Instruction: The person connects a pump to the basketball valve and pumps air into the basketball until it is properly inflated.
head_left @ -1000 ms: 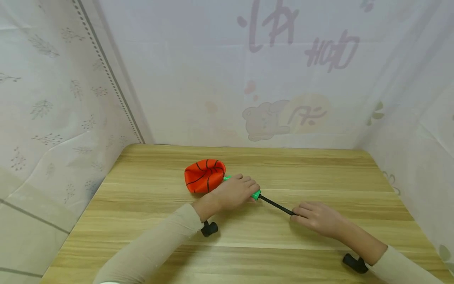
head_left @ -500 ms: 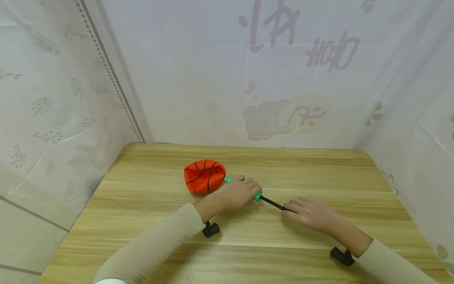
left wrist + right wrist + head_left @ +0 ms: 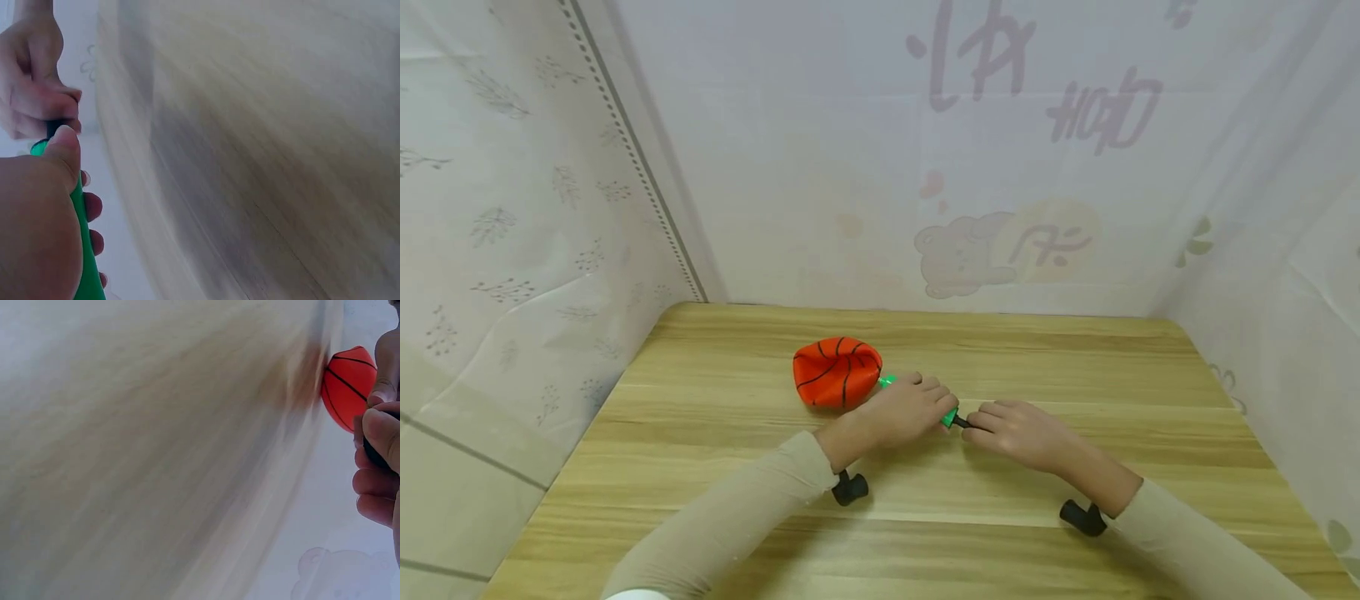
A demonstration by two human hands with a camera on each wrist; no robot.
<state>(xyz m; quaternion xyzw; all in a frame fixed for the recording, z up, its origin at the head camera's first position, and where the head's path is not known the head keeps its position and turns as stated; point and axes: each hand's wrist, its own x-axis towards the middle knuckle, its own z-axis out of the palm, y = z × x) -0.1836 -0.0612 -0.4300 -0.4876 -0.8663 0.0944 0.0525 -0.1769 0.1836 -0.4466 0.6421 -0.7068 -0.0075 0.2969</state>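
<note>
A half-collapsed orange toy basketball (image 3: 835,379) with black lines lies on the wooden table. Against its right side sits the end of a hand pump (image 3: 950,417) with a green barrel and a black rod. My left hand (image 3: 904,414) grips the barrel, its fingers wrapped round the green tube (image 3: 91,278) in the left wrist view. My right hand (image 3: 1018,433) holds the pump's black handle (image 3: 375,453), thumb on top and fingers curled beneath. Only a short stretch of rod shows between the hands. Most of the barrel is covered by the left hand.
The wooden table (image 3: 925,550) reaches to pale printed curtains (image 3: 820,167) at the back and both sides. Black wrist camera mounts (image 3: 852,488) hang below both forearms, close over the tabletop.
My right hand has moved left and slightly up, sliding the rod into the green barrel until the hands nearly meet. The left hand and the ball stay almost in place.
</note>
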